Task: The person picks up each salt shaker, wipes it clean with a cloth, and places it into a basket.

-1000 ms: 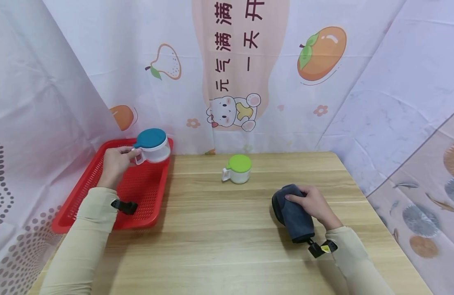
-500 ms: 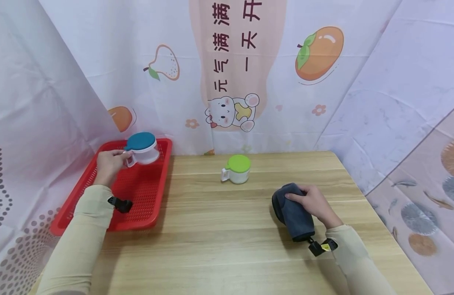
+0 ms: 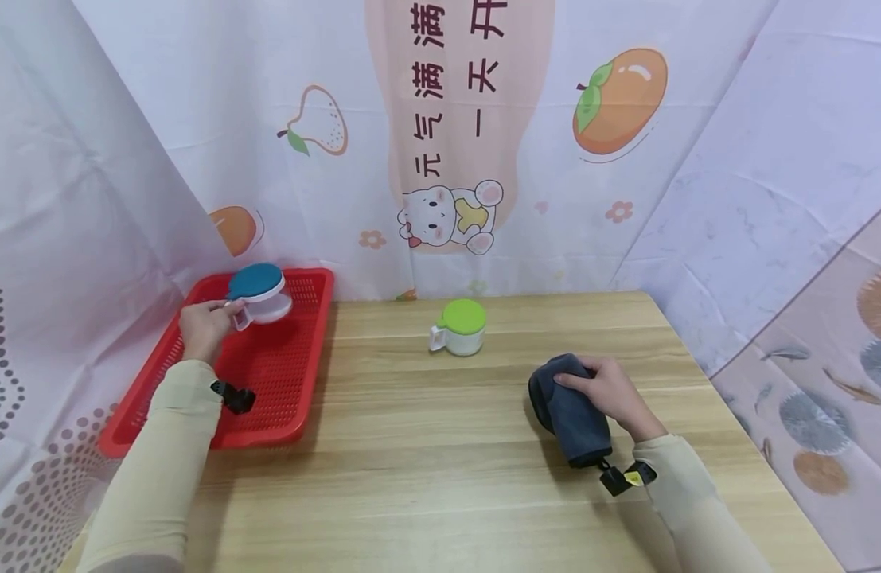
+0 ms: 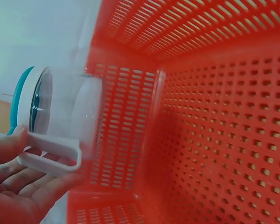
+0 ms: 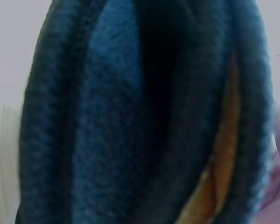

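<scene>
In the head view my left hand (image 3: 205, 328) pinches the white handle of a clear seasoning jar (image 3: 270, 305) with a blue lid, over the back of a red plastic basket (image 3: 313, 350). The left wrist view shows the thumb and fingers on that handle (image 4: 51, 154), with the jar's transparent body beside the basket's slotted wall; whether it touches the floor cannot be told. At the right, my right hand (image 3: 612, 395) grips a folded dark grey cloth (image 3: 579, 418). Thick edges of the cloth (image 5: 112, 112) fill most of the right wrist view.
A second seasoning jar (image 3: 464, 328), white with a green lid, stands upright near the back middle of the wooden table (image 3: 426, 461). Its handle points left. A printed curtain (image 3: 325, 191) hangs right behind the table's back edge.
My left hand has carried the blue-lidded jar left and slightly down, from the basket's back right corner to farther inside the rim. The right hand and cloth have stayed nearly still.
</scene>
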Demonstrator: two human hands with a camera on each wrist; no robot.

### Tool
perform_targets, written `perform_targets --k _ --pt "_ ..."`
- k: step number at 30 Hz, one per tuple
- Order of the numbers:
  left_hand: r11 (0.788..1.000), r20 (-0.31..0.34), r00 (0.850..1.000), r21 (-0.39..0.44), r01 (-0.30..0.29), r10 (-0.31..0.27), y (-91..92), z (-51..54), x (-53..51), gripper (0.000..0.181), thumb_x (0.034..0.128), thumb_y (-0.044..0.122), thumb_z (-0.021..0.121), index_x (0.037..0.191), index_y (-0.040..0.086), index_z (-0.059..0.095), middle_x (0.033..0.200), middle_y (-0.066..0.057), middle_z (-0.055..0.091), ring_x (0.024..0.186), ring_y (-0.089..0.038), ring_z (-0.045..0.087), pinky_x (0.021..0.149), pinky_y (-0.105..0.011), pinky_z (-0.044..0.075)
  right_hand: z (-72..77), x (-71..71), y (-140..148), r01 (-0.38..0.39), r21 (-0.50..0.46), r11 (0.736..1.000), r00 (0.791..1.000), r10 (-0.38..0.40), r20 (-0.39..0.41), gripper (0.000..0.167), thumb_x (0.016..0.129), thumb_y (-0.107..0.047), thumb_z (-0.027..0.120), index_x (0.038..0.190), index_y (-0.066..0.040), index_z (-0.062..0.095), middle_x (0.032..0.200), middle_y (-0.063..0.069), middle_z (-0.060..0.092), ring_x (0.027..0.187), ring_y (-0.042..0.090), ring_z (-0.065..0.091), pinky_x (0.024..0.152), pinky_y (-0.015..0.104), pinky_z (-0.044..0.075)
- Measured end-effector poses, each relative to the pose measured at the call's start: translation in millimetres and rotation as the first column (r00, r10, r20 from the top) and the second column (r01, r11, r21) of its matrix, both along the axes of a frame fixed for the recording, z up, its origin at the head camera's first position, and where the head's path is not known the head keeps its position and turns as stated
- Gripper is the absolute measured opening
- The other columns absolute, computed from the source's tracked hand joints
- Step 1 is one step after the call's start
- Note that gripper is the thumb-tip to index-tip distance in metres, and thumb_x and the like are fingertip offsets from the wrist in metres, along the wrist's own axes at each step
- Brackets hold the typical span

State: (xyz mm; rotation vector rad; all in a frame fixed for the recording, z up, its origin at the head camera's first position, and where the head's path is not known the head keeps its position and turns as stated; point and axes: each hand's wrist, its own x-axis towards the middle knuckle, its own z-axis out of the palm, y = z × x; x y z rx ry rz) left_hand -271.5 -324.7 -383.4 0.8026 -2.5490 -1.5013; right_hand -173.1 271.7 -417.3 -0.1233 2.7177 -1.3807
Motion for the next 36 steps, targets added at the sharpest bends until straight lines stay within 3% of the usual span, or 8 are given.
perform_targets --k 10,24,31,36 --pt "0.988 0.011 0.994 0.104 -0.111 0.110 -15.3 -11.2 -3.1 0.059 0.0940 0.043 0.058 0.142 0.009 0.049 0.093 0.011 0.049 0.091 -0.008 0.043 0.070 -0.016 0.045 -1.0 0.9 1.7 -0.002 -0.006 1.000 1.000 0.002 -0.005 0.035 0.088 -0.030 0.072 0.107 -0.001 0.071 0.087 0.010 0.069 0.063 0.013 0.061 0.056 0.029 0.051" --pt "0.962 0.007 0.977 0.173 -0.210 0.212 -22.4 -22.7 0.1 0.057 0.0916 0.040 0.062 0.138 0.008 0.054 0.085 0.012 0.049 0.087 -0.009 0.042 0.065 -0.017 0.045 -0.8 0.9 0.9 0.002 0.008 1.000 1.000 -0.002 -0.007 0.032 0.087 -0.031 0.072 0.101 -0.002 0.072 0.080 0.007 0.066 0.061 0.012 0.058 0.055 0.029 0.050" --pt "0.963 0.021 0.981 0.184 -0.194 0.194 -24.6 -26.0 0.4 0.041 0.0921 0.040 0.062 0.122 0.012 0.062 0.086 0.011 0.052 0.087 -0.010 0.043 0.075 -0.022 0.047 -1.2 1.4 1.2 0.009 0.001 1.000 1.000 -0.009 -0.001 0.031 0.087 -0.030 0.072 0.096 -0.001 0.071 0.075 0.005 0.063 0.059 0.012 0.057 0.053 0.028 0.049" --pt "0.963 0.032 0.980 0.182 -0.197 0.194 -26.4 -29.0 1.1 0.052 0.0933 0.038 0.061 0.136 0.009 0.056 0.082 0.011 0.052 0.084 -0.011 0.044 0.069 -0.021 0.048 -1.9 0.8 0.9 0.012 -0.001 1.000 1.000 -0.012 0.000 0.031 0.087 -0.030 0.073 0.096 -0.001 0.071 0.075 0.005 0.064 0.059 0.013 0.058 0.053 0.029 0.049"
